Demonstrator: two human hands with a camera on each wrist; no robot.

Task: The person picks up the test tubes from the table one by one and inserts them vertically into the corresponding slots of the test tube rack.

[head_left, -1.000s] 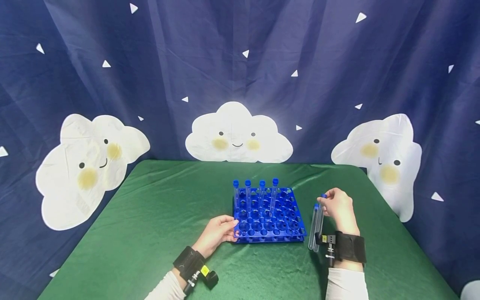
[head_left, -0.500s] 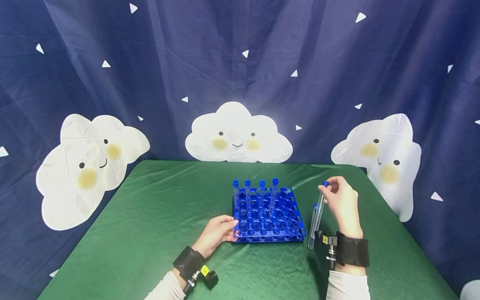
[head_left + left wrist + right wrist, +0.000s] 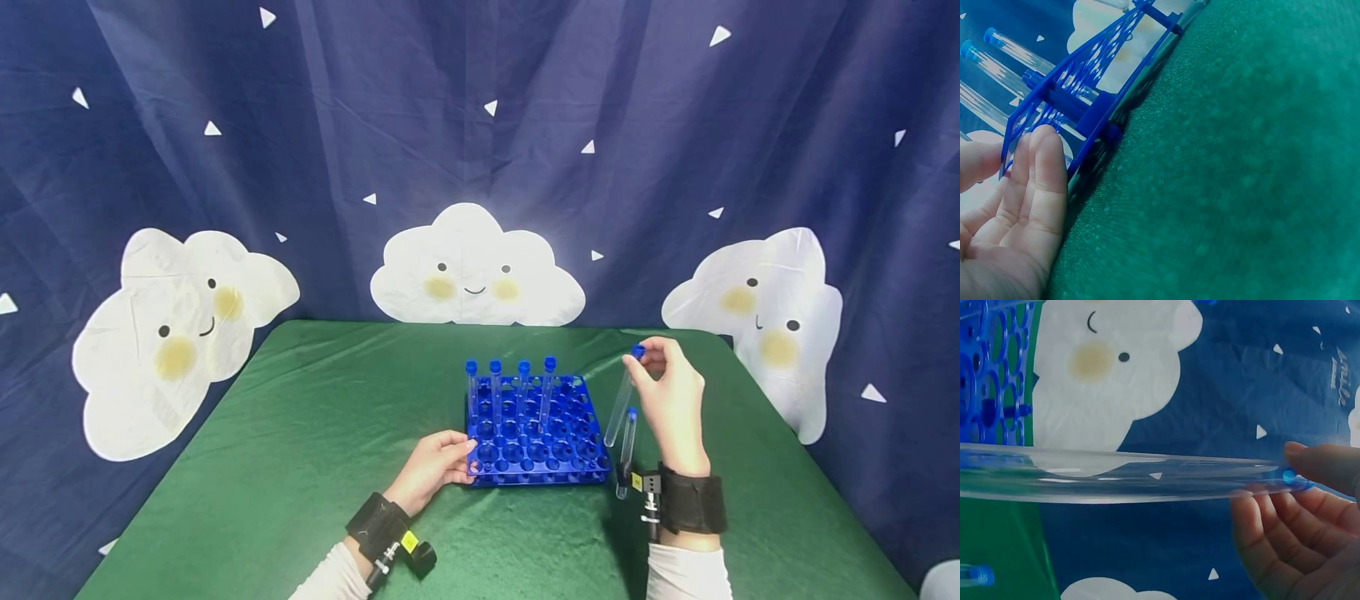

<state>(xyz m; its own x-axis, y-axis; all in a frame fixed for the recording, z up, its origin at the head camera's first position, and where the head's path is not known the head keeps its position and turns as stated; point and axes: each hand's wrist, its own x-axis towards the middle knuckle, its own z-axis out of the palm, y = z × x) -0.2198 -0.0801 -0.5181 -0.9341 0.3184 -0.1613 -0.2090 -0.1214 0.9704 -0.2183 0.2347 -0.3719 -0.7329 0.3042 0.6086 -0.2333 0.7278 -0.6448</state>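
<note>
A blue test tube rack (image 3: 538,463) stands mid-table, with several blue-capped clear test tubes upright in its left and middle holes. My left hand (image 3: 433,468) grips the rack's near left corner, thumb on the upper plate and fingers below, as the left wrist view also shows with the rack (image 3: 1066,103). Over the table to the right of the rack, my right hand (image 3: 670,392) pinches a capped test tube (image 3: 619,408) near its blue cap. That tube (image 3: 1147,478) hangs tilted, lower end toward the rack. Another capped test tube (image 3: 628,446) lies beside the rack, partly hidden by the wrist camera.
A green cloth (image 3: 337,400) covers the table. Behind it hangs a dark blue curtain (image 3: 420,125) with white clouds and triangles. Black straps with cameras sit on both wrists.
My right hand has lifted one test tube from beside the other and carried it up, then left toward the rack. My left hand and the rack have stayed still.
</note>
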